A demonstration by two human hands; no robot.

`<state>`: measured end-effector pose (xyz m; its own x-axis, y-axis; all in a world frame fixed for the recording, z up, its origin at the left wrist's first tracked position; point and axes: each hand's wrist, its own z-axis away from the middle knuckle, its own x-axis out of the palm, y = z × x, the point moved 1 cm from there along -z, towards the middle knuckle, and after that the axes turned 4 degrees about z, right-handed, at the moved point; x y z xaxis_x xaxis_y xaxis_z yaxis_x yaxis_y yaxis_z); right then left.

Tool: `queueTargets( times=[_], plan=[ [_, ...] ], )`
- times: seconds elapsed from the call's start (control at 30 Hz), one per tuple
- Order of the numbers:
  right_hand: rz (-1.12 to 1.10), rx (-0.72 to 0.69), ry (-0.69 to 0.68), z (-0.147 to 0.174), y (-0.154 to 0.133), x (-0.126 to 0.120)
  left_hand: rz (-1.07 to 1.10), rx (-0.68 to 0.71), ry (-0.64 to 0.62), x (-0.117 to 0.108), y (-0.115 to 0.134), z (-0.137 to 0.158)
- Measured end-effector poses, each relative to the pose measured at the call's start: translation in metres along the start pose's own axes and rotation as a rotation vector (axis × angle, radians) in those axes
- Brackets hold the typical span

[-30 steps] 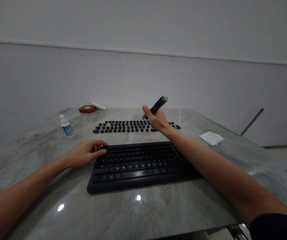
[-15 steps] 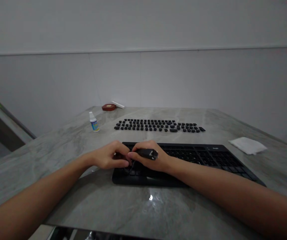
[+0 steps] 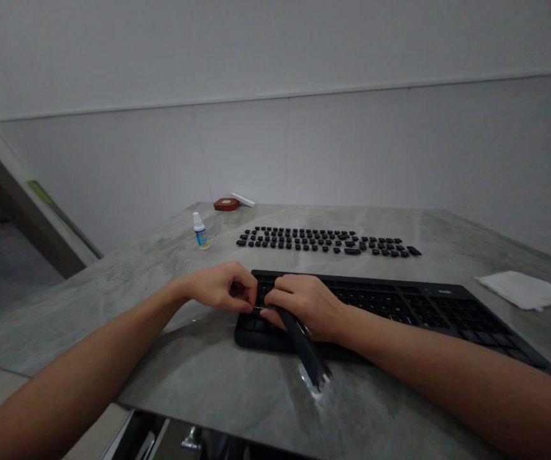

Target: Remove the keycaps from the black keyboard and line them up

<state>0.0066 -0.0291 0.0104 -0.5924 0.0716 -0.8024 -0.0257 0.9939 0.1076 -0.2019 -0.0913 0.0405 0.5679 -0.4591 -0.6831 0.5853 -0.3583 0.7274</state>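
A black keyboard (image 3: 448, 291) lies on the grey marbled table, many of its keycaps off. At its left end, my left hand (image 3: 225, 287) is closed, thumb and forefinger pinched against the keys; what they hold, if anything, is hidden. Right beside it, my right hand (image 3: 307, 303) is wrapped round a long, flat black-handled tool (image 3: 307, 354). The tool's back end points down toward the table's front edge, and its working tip is near the left fingertips, too small to make out.
Behind the keyboard, loose black keycaps (image 3: 299, 239) stand in rows. A small white spray bottle (image 3: 201, 231) is at the left, a reddish-brown box (image 3: 226, 204) and a white strip (image 3: 243, 200) at the back. A folded white cloth or tissue (image 3: 525, 289) lies at the right.
The black-handled tool has swung so its back end now points down toward me. My view has shifted slightly left. Both hands stay at the keyboard's left end.
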Motion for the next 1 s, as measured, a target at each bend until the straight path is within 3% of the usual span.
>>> queueTargets(
  times=[0.33, 1.0],
  plan=[
    [-0.051, -0.11, -0.069, -0.002, -0.005, -0.004, 0.073, -0.011, -0.161, -0.009, 0.0, 0.008],
    [-0.099, -0.114, -0.096, -0.002, -0.006, -0.007, 0.073, -0.039, -0.145, -0.015, -0.004, 0.012]
  ],
)
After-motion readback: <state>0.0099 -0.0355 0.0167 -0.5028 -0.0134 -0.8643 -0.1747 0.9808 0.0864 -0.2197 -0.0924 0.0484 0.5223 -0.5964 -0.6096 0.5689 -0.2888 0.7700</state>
